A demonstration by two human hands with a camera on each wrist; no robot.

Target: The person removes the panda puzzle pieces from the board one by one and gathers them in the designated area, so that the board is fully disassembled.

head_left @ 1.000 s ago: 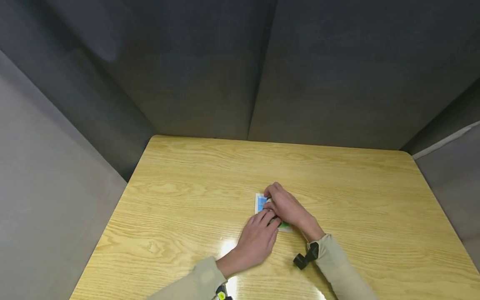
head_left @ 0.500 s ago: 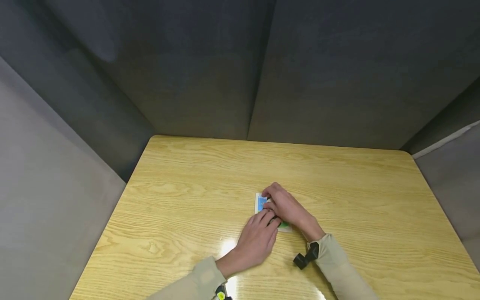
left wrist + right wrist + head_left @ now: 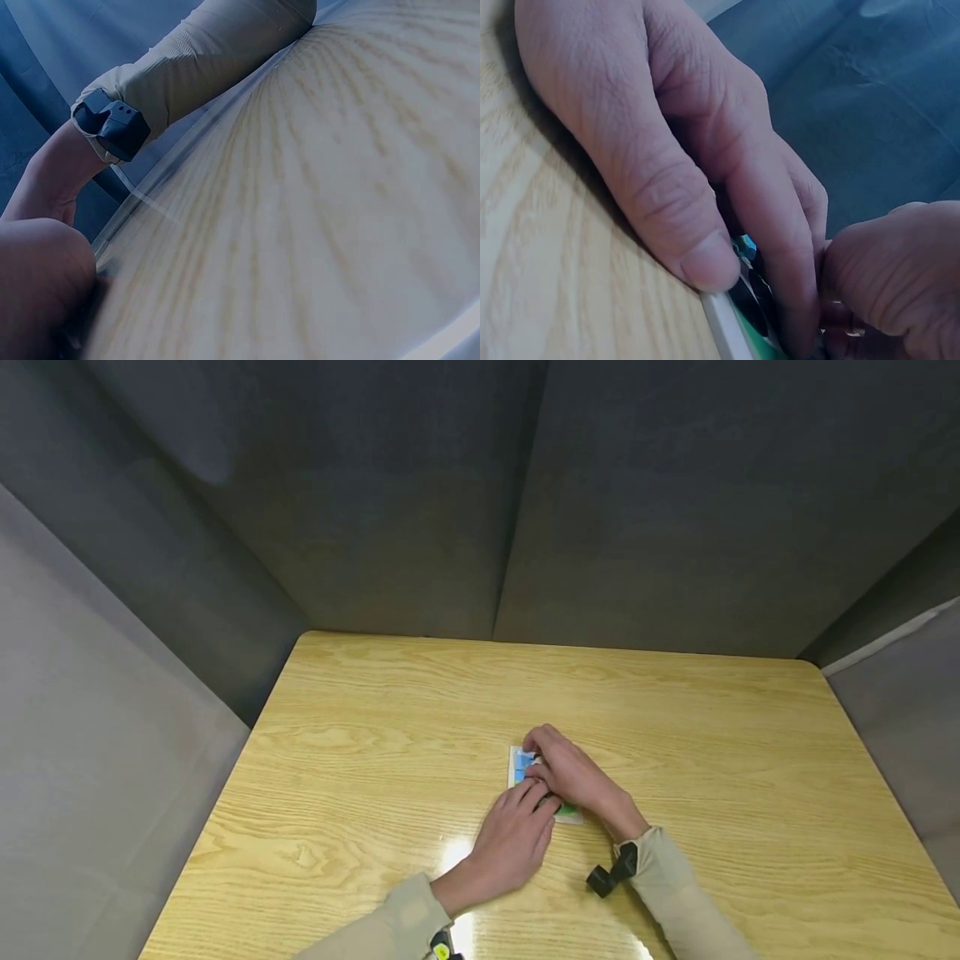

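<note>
A small flat board (image 3: 521, 768) with a white border and a blue and green picture lies mid-table, mostly covered by both hands. Over its upper right part bends my right hand (image 3: 573, 772); in the right wrist view its thumb presses the white edge (image 3: 727, 326) while the fingers curl over dark and green parts, pinching there. My left hand (image 3: 513, 839) rests on the lower part, fingers touching the board close beside the right fingers. Its fingertips are hidden, so whether it grips is unclear. In the left wrist view, part of the left hand (image 3: 41, 277) blocks the board.
The wood-grain table (image 3: 360, 735) stretches around the hands, with a bright reflection near the left wrist. Dark curtains (image 3: 405, 527) stand behind it and a grey panel (image 3: 97, 710) on the left. A black wrist mount (image 3: 613, 872) sits on the right sleeve.
Right fingertips have shifted very slightly left over the board. Left hand and board stay practically where they were.
</note>
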